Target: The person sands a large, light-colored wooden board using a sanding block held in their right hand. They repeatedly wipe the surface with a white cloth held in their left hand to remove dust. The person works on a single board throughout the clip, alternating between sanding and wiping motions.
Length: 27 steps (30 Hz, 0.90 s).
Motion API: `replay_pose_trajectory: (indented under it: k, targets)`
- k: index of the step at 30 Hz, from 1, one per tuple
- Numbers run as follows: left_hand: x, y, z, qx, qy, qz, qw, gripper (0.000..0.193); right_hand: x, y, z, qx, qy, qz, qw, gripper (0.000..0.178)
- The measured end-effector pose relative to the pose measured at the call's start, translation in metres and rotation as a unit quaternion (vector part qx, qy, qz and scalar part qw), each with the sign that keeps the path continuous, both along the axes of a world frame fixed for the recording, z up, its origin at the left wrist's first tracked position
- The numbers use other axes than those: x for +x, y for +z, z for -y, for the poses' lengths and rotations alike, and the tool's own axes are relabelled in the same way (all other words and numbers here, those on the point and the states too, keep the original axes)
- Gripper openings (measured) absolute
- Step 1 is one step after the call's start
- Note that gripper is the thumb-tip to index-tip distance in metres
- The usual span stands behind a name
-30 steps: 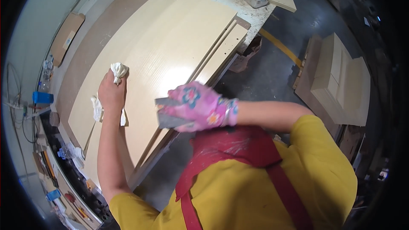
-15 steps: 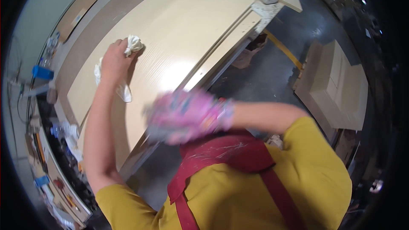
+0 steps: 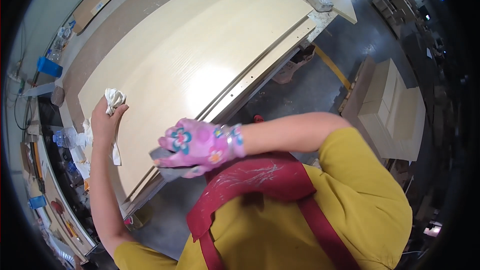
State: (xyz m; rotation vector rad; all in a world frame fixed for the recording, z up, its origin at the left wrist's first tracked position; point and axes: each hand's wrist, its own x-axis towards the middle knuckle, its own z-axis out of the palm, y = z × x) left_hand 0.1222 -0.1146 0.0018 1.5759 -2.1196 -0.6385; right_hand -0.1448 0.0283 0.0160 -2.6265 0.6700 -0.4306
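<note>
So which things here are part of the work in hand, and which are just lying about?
In use:
- left hand, bare, gripping a white rag
- right hand in a pink flowered glove, holding a grey flat tool
- pale wood panel under both hands

Lying about:
- stacked pale boards on the floor
- blue box
- plastic bottle

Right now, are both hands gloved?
No: the right hand wears a pink flowered glove, while the bare left hand grips a white rag.

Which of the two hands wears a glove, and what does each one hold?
The right hand wears a pink flowered glove and holds a flat grey tool at the panel's near edge. The left hand is bare and holds a white rag on the panel.
</note>
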Motion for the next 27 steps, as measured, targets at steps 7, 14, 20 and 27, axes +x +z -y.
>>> replay_pose_trajectory:
  k: [7, 14, 20, 27]
  targets:
    - [-0.009, 0.001, 0.002, -0.101, -0.051, 0.052, 0.992, 0.038, -0.182, 0.013, 0.003, -0.175, -0.239, -0.154, 0.943, 0.057]
    - [-0.002, 0.006, 0.013, 0.007, -0.021, 0.075, 0.997, 0.046, 0.102, -0.029, 0.011, -0.139, 0.013, 0.157, 0.978, 0.044]
    - [0.007, 0.012, 0.028, 0.085, -0.073, 0.097, 0.989, 0.052, 0.136, -0.010, 0.009, -0.127, 0.056, 0.089, 0.986, 0.052]
    - [0.002, 0.012, 0.022, 0.065, -0.058, 0.073, 0.994, 0.047, 0.218, 0.014, 0.018, 0.013, 0.137, -0.068, 0.988, 0.034]
